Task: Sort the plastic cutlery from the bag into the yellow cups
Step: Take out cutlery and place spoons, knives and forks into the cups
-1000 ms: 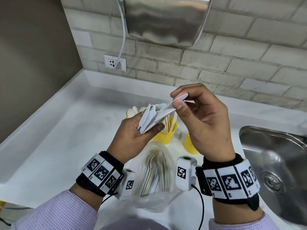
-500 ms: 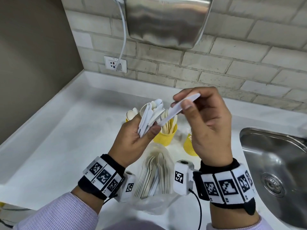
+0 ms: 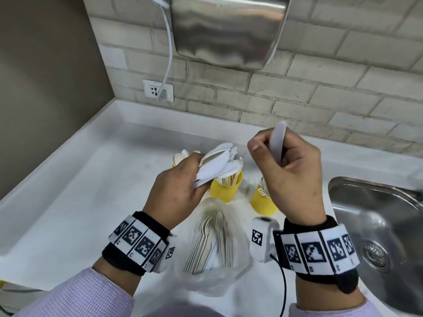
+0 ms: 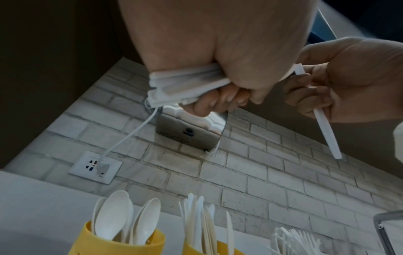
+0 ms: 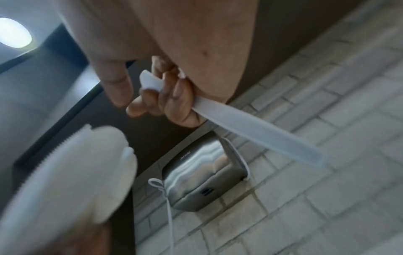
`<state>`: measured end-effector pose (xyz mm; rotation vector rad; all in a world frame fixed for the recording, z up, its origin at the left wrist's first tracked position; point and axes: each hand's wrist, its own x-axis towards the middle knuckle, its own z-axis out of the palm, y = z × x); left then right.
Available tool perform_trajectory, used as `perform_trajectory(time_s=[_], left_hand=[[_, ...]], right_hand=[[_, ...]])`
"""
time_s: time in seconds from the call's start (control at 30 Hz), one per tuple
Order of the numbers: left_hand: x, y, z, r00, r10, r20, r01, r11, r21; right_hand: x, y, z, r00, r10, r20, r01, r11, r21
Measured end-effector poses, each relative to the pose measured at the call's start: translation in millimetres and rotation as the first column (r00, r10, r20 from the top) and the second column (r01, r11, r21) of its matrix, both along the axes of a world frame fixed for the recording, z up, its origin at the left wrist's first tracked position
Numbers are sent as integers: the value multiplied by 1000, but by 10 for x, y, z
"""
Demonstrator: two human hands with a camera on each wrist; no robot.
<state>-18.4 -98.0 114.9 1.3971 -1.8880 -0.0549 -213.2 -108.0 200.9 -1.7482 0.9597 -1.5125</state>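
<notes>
My left hand (image 3: 183, 186) grips a bundle of white plastic knives (image 3: 217, 163) above the cups; the same bundle of knives (image 4: 185, 86) shows in the left wrist view. My right hand (image 3: 290, 170) holds a single white knife (image 3: 278, 140), its handle pointing down (image 5: 257, 132). Three yellow cups stand behind the hands: a spoon cup (image 4: 122, 241), a middle knife cup (image 3: 226, 188) and a fork cup (image 3: 263, 202) on the right. A clear plastic bag (image 3: 212, 252) with more cutlery lies on the counter between my wrists.
A steel sink (image 3: 380, 225) lies at the right. A steel hand dryer (image 3: 229, 30) hangs on the brick wall, its cord running to a wall socket (image 3: 158, 90). The white counter (image 3: 80, 191) ends in a raised rim at the left wall.
My right hand pulled one knife out of the bundle and moved it right and up, turning it upright. The left hand lowered slightly with the bundle of knives.
</notes>
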Motion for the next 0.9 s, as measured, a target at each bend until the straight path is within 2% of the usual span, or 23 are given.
perform_trajectory(time_s=[0.07,0.17,0.27,0.4,0.63,0.7,0.8,0.9], left_hand=[[21,-12,-12,999,18,48,-19,1000,9],[37,-7,-12,999,15,51,-16,1000,6],[39,13,-8,998,-9,68,10,1000,-14],[59,10,-28,998,-35,47,35,999,-2],[114,2,-28,997,-40,60,41,999,-25],[119,1,-39,996,-37,80,39,999,-26],[116,0,-69,997,-40,66,41,999,-16],[99,-8,-67,999,-32,42,34,999,-39]], right_hand=[[5,6,-40,996,64,-64,-61,997,44],[-2,-40,-92,976,76,-204,-64,996,65],[-31,-83,-86,982,49,-184,-30,994,105],[-67,-128,-55,930,68,-361,-74,997,-1],[-137,-152,24,894,111,-434,-103,994,41],[-125,-160,19,873,103,-476,-118,993,-2],[-92,-185,-10,801,44,-597,-113,991,-78],[-45,-166,3,816,-2,-577,-102,984,-146]])
